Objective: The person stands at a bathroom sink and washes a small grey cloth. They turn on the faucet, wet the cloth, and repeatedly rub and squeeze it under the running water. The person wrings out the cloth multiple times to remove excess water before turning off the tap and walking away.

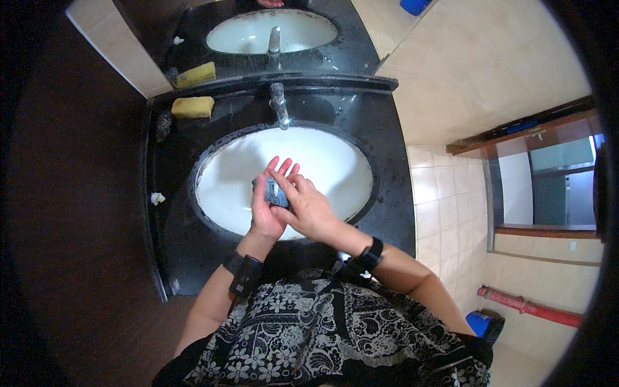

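Above the white oval basin (227, 193), my left hand (267, 220) is turned palm up and cradles a small, dark blue-grey object (276, 194). Its material is not clear, and fingers cover part of it. My left thumb lies along its left side. From the right, my right hand (312, 208) reaches over the object, with fingers across its top and the thumb at its near edge. Beyond my fingers, a chrome faucet (279, 104) stands at the basin's back; no water stream shows under its spout.
A folded yellow cloth (192, 107) lies at the back left of the black countertop (169, 242). Crumpled white tissue (157, 198) sits near its left edge. Behind the faucet, a mirror (237, 63) reflects the basin. At lower right are a red pipe (532, 305) and a blue bin (478, 323).
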`<control>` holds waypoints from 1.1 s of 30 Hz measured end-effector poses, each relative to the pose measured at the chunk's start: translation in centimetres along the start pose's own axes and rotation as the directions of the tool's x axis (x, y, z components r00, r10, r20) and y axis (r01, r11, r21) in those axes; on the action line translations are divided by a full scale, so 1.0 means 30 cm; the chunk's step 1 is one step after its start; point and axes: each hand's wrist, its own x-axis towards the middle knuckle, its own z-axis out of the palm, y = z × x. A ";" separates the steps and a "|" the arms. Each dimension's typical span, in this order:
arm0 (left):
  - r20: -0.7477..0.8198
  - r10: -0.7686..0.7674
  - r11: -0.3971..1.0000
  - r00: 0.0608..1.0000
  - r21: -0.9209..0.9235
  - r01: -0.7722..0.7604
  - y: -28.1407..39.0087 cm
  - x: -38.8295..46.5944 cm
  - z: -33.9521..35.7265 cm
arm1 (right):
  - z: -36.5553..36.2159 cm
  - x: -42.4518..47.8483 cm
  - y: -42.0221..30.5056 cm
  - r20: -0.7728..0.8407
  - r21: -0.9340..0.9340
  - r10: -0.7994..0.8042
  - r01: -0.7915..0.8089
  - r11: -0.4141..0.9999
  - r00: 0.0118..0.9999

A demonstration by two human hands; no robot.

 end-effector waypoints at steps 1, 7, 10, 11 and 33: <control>0.022 0.009 0.988 1.000 0.153 -0.013 -0.005 -0.007 -0.006 | -0.015 0.001 0.010 0.057 -0.024 -0.012 0.014 1.000 0.998; 0.026 -0.161 0.964 0.987 -0.209 0.163 0.102 0.006 0.011 | -0.163 0.051 -0.028 0.059 0.987 -0.205 -0.026 0.160 0.977; 0.116 -0.173 0.913 0.978 -0.354 0.204 0.077 0.008 0.119 | -0.045 0.068 -0.085 0.145 0.683 -0.300 -0.315 -0.659 0.943; 0.105 -0.187 0.916 0.977 -0.341 0.212 0.053 0.010 0.126 | -0.007 0.062 -0.102 0.122 0.726 -0.270 -0.271 -0.632 0.955; 0.168 -0.178 0.926 0.970 0.362 0.107 0.121 0.023 0.058 | 0.040 -0.013 0.093 0.481 0.777 -0.147 -0.498 -0.384 0.864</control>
